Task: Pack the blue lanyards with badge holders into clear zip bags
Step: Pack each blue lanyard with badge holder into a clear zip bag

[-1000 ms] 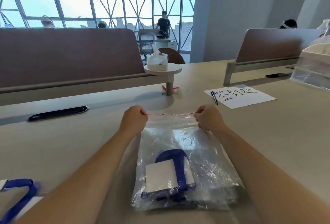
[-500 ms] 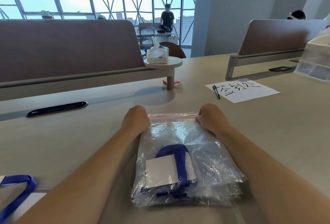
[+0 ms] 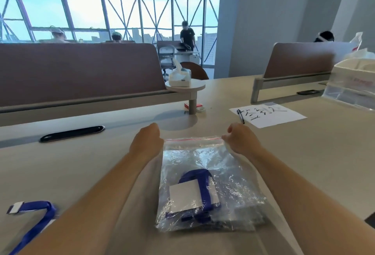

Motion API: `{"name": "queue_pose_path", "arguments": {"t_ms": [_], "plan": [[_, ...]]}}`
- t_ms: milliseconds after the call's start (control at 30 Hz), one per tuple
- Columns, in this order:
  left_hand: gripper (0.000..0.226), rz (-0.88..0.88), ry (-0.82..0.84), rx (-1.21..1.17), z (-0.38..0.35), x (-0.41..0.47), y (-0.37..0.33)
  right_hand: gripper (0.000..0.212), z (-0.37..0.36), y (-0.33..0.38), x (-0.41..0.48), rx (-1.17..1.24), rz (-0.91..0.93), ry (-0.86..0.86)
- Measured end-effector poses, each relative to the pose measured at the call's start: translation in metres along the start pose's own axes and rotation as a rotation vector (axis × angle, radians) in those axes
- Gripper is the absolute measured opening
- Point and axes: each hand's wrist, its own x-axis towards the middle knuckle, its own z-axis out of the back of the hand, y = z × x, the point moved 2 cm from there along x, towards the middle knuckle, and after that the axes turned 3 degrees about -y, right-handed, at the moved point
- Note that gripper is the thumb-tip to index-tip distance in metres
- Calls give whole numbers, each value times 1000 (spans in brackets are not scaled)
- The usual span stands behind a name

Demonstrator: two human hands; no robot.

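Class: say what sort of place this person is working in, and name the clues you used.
Probably an open-plan office on a high floor: a long shared desk with brown divider screens, a wall of windows over city buildings, and an office chair beyond.

A sheet of paper (image 3: 269, 115) bearing handwritten black characters lies on the beige tabletop (image 3: 304, 163), a pen (image 3: 240, 116) across its left edge. A tissue pack (image 3: 179, 77) sits on a small round stand (image 3: 185, 89), with a roll of tape (image 3: 201, 109) at the foot of its post. A clear plastic box (image 3: 351, 90) stands far right (contents blurred). Beyond a brown divider panel (image 3: 77, 71), a person in black (image 3: 187, 35) stands by the windows (image 3: 81, 11).
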Motion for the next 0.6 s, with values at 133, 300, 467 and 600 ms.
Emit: {"name": "queue_pose_path", "arguments": {"t_ms": [133, 300, 467, 600], "plan": [[10, -1, -29, -27, 42, -21, 4, 26, 38, 30, -18, 9, 47, 14], [12, -8, -75, -10, 103, -62, 24, 25, 67, 108, -63, 99, 158, 29], [17, -10, -60, 14, 151, -117, 59, 23, 48, 186, -128, 47, 329, 71], [18, 3, -19, 52, 177, -154, 91, 26, 14, 230, -170, 37, 401, 195]]}}
